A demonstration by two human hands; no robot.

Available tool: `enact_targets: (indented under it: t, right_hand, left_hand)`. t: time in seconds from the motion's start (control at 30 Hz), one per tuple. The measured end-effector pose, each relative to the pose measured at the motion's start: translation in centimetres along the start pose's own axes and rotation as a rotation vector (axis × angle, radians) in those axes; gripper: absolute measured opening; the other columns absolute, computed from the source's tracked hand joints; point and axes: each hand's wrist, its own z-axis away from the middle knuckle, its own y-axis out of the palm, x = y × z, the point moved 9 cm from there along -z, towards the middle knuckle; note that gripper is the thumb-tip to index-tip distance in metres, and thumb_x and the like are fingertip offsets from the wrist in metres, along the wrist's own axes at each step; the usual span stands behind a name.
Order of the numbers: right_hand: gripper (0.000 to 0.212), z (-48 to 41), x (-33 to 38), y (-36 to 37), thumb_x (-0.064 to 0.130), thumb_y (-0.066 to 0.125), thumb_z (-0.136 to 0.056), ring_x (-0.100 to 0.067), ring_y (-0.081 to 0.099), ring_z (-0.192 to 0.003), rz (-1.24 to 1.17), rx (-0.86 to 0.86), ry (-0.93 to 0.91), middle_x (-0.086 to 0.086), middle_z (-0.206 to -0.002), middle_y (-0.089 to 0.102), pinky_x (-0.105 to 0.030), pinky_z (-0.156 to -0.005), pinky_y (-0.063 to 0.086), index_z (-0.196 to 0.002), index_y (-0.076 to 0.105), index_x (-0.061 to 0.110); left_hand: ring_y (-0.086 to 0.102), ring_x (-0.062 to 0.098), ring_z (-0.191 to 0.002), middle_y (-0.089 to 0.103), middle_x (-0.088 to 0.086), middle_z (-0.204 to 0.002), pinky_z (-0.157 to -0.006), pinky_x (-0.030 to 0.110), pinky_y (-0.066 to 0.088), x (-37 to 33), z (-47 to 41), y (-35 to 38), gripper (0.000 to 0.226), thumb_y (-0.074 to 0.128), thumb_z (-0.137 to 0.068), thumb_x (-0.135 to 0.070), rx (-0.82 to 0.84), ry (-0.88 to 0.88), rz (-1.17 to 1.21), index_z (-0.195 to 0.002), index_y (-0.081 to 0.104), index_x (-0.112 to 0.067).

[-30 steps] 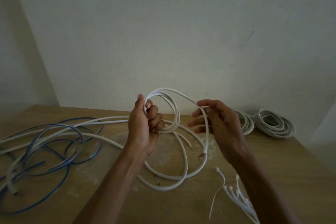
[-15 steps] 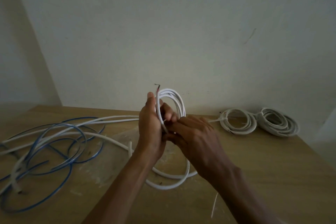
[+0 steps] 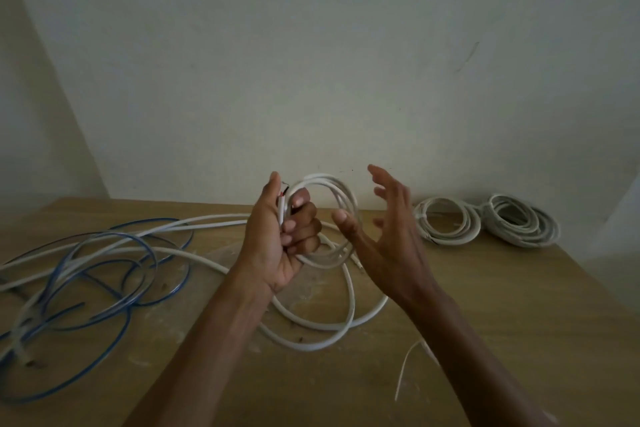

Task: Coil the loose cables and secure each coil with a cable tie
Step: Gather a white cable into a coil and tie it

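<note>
On the left of the table the blue cable lies loose, its loops crossing the long run of the white cable that feeds my coil. I judge that run should be drawn in slowly, so it slides out from among the blue loops rather than dragging them along.

My left grip is closed round the white coil, which is held upright above the middle of the table. My fingers are curled over the turns and the bared end pokes up beside the thumb. The hold wants to be firm enough that the turns don't spring apart, yet easy enough to admit another.

My right grip is wide, fingers spread and holding nothing, just right of the coil. I reckon its job is to gather the slack loop lying on the table below and lay it in at the same size as the rest. A cable tie lies beside my right forearm, and two finished coils sit by the wall at the far right.

The left edge cuts off both loose runs, so I can't tell how much remains. My left palm hides how many turns I hold. I can't make out whether both far coils carry ties, and my right forearm may cover more ties.
</note>
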Motion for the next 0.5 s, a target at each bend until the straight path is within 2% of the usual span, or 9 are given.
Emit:
enact_targets:
  t: [0.03,0.07,0.13,0.17,0.23,0.3,0.33,0.43,0.5]
  right_hand:
    - [0.082,0.1,-0.5,0.8,0.066,0.056,-0.088,-0.005,0.054,-0.122,-0.12,0.072,0.076,0.007,-0.142,0.046,-0.027,-0.094,0.052,-0.156,0.024,0.031]
    - [0.079,0.2,-0.7,1.3,0.06,0.053,-0.093,-0.005,0.062,-0.113,-0.211,0.106,0.109,0.007,-0.136,0.054,-0.03,-0.088,0.057,-0.158,0.019,0.032]
    - [0.059,0.0,-0.2,0.6,0.045,0.047,-0.1,-0.006,0.067,-0.076,-0.205,0.033,0.062,0.011,-0.097,0.067,-0.027,-0.065,0.055,-0.154,0.034,0.026]
    - [0.048,0.0,0.3,0.2,0.039,0.046,-0.103,-0.005,0.061,-0.063,-0.156,-0.021,0.011,0.014,-0.079,0.064,-0.024,-0.059,0.049,-0.149,0.045,0.024]
    - [0.035,0.3,1.7,0.1,0.026,0.046,-0.107,0.003,0.055,-0.057,-0.061,-0.068,-0.1,0.024,-0.062,0.052,-0.009,-0.059,0.039,-0.137,0.058,0.015]
    - [0.028,0.7,3.1,0.5,0.018,0.046,-0.107,0.008,0.055,-0.061,0.029,-0.075,-0.181,0.028,-0.065,0.047,-0.005,-0.057,0.036,-0.129,0.061,0.011]
    - [0.027,0.8,3.3,0.7,0.018,0.045,-0.107,0.004,0.055,-0.059,0.055,-0.072,-0.186,0.024,-0.064,0.047,-0.008,-0.055,0.035,-0.128,0.061,0.012]
    - [0.02,0.6,2.2,1.0,0.016,0.042,-0.108,-0.015,0.051,-0.053,0.063,-0.042,-0.147,0.005,-0.059,0.051,-0.025,-0.046,0.037,-0.121,0.057,0.015]
    - [0.016,0.5,2.1,0.9,0.015,0.04,-0.106,-0.014,0.054,-0.059,0.067,0.021,-0.156,0.0,-0.074,0.059,-0.037,-0.053,0.045,-0.116,0.052,0.015]
  left_hand:
    - [0.022,0.002,-0.028,0.027,-0.007,-0.038,-0.03,0.016,0.016,0.6,0.0,0.1,0.062,0.027,-0.105,-0.055,0.015,-0.048,0.006,-0.06,0.046,-0.016]
    - [0.023,0.002,-0.027,0.028,-0.007,-0.037,-0.029,0.015,0.016,1.2,0.0,0.2,0.066,0.026,-0.105,-0.057,0.013,-0.079,-0.001,-0.057,0.047,-0.016]
    - [0.022,0.003,-0.027,0.028,-0.006,-0.038,-0.029,0.014,0.016,2.2,-0.2,-0.3,0.072,0.024,-0.103,-0.063,-0.074,-0.09,-0.047,-0.054,0.048,-0.015]
    - [0.021,0.004,-0.028,0.028,-0.005,-0.038,-0.029,0.014,0.016,2.4,-0.2,-0.8,0.074,0.023,-0.102,-0.066,-0.146,-0.076,-0.068,-0.055,0.049,-0.014]
    - [0.022,0.006,-0.031,0.029,-0.004,-0.041,-0.03,0.015,0.016,2.6,-0.2,-2.2,0.072,0.023,-0.102,-0.066,-0.294,-0.034,-0.122,-0.064,0.054,-0.012]
    - [0.024,0.007,-0.034,0.031,-0.003,-0.044,-0.032,0.016,0.018,2.1,0.0,-3.2,0.062,0.025,-0.106,-0.057,-0.398,0.025,-0.153,-0.074,0.054,-0.013]
    - [0.025,0.008,-0.036,0.033,-0.003,-0.045,-0.033,0.016,0.018,1.8,0.1,-3.6,0.056,0.026,-0.107,-0.052,-0.423,0.057,-0.155,-0.077,0.053,-0.013]
    - [0.025,0.01,-0.037,0.034,0.0,-0.05,-0.036,0.016,0.019,0.4,0.1,-3.8,0.038,0.033,-0.106,-0.034,-0.435,0.134,-0.281,-0.077,0.049,-0.016]
    - [0.028,0.012,-0.039,0.036,0.002,-0.053,-0.039,0.019,0.021,-0.4,0.0,-3.3,0.032,0.036,-0.104,-0.024,-0.416,0.195,-0.555,-0.079,0.052,-0.013]
